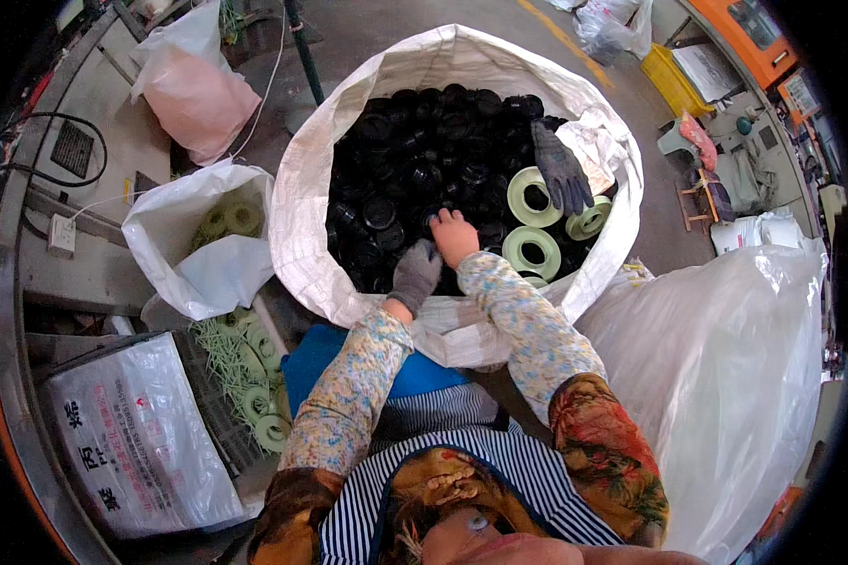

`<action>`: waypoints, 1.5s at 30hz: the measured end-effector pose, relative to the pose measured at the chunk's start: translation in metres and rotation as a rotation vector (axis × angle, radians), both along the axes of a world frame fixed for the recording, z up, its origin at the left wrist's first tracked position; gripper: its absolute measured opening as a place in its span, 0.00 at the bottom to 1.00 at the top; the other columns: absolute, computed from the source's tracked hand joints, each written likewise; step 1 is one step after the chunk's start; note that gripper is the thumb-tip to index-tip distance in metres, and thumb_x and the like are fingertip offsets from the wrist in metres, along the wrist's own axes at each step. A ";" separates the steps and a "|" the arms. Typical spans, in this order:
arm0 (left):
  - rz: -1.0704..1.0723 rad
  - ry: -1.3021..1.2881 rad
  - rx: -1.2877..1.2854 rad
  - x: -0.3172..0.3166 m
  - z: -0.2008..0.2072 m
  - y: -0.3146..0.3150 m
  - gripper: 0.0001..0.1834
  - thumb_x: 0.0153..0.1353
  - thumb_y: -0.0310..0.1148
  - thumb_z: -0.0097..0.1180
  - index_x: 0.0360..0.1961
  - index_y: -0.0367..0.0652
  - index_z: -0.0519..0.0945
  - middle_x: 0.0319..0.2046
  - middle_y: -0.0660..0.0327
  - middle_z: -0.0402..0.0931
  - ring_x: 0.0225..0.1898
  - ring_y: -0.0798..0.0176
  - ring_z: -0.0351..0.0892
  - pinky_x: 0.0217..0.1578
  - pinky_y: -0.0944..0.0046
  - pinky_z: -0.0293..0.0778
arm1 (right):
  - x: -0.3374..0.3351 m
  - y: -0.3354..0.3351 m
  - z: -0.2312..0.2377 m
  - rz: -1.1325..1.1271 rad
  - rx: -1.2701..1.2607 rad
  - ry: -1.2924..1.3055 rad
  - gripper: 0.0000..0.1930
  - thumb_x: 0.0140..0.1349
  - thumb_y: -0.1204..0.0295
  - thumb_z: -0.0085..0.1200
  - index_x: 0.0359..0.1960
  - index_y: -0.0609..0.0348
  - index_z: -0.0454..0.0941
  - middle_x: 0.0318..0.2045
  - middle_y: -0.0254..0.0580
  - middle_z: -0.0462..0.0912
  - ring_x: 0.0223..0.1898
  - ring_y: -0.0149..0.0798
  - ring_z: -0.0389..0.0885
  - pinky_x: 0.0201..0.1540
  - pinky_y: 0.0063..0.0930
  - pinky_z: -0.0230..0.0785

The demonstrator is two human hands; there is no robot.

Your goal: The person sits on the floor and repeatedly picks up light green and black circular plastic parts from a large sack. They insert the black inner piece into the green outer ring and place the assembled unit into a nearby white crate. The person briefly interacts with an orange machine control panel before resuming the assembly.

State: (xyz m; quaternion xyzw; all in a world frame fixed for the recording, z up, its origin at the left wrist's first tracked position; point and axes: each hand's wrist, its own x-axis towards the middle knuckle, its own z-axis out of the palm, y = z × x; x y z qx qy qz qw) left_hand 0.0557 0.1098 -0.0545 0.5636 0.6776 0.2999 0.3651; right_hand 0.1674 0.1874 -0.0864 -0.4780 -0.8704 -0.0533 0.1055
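A large white woven sack [306, 122] stands in front of me, filled with round black plastic parts [380, 212]. Over its near side, my right hand [454, 237] is bare, its fingers curled down on a black part among the others. Close beside it, my left hand [416, 271] wears a dark grey glove and is closed; whatever its fingers hold is hidden. Pale green plastic rings [535, 198] lie on the black parts at the right. A loose grey glove [561, 169] rests partly over them.
To the left, a smaller white bag [151, 231] holds green rings, with green scraps and rings [254, 377] below it. A bulky clear plastic bag [725, 377] fills the right side. Farther off are a pink-filled bag [198, 104] and a yellow crate [674, 80].
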 end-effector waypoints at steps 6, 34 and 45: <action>-0.198 0.334 -0.007 0.028 0.011 0.000 0.18 0.60 0.47 0.51 0.41 0.43 0.75 0.40 0.48 0.78 0.44 0.43 0.78 0.43 0.49 0.74 | 0.016 0.029 0.040 -0.085 -0.232 0.007 0.10 0.50 0.69 0.57 0.33 0.59 0.79 0.39 0.46 0.78 0.39 0.49 0.79 0.37 0.39 0.77; -0.056 -1.145 0.094 0.013 0.147 -0.100 0.27 0.65 0.31 0.52 0.64 0.39 0.61 0.54 0.58 0.69 0.55 0.65 0.70 0.56 0.65 0.67 | 0.070 -0.148 0.181 0.105 -0.036 0.687 0.09 0.53 0.81 0.55 0.32 0.61 0.66 0.65 0.60 0.60 0.55 0.57 0.72 0.52 0.39 0.68; -0.195 -1.083 0.044 0.012 0.178 -0.148 0.28 0.66 0.34 0.51 0.65 0.41 0.58 0.57 0.56 0.66 0.56 0.63 0.70 0.53 0.63 0.73 | 0.088 -0.192 0.231 0.316 -0.096 0.647 0.31 0.47 0.73 0.65 0.56 0.55 0.67 0.58 0.49 0.67 0.56 0.56 0.67 0.56 0.42 0.65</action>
